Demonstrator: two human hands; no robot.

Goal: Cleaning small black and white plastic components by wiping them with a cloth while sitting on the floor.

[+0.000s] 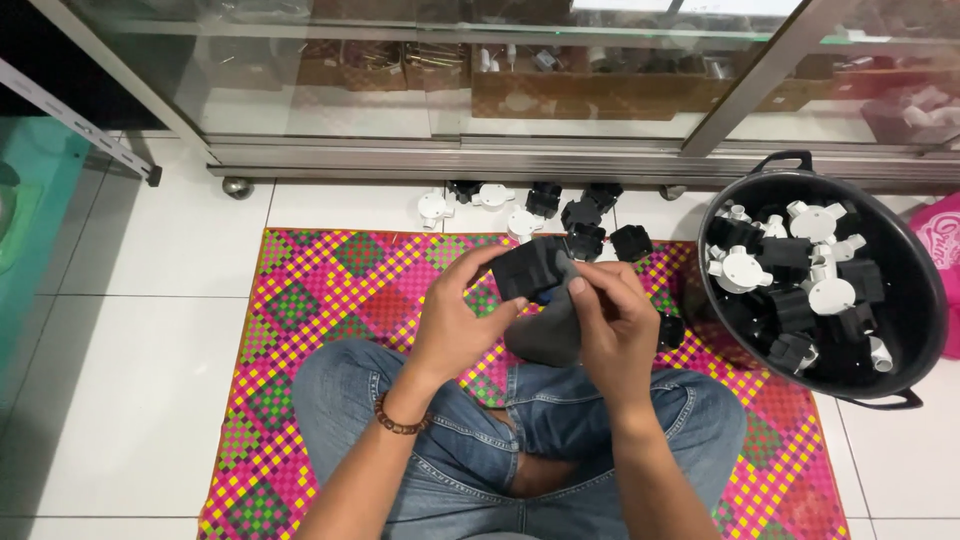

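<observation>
Seated cross-legged on a bright checked woven mat [310, 300], the person grips a black plastic junction box [528, 268] above the lap, left hand [452, 320] clasping its side, right hand [612, 318] pinching its near edge. A black round tub [925, 300] of similar black and white fittings stands just right.

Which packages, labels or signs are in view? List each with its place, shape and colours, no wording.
Pink bag: far right edge beside the black tub, partly cut off, bright pink with white printing.
Cardboard boxes: behind the glass of the cabinet at the top, brown, rectangular, holding small fittings.
No screens or signs show.
</observation>
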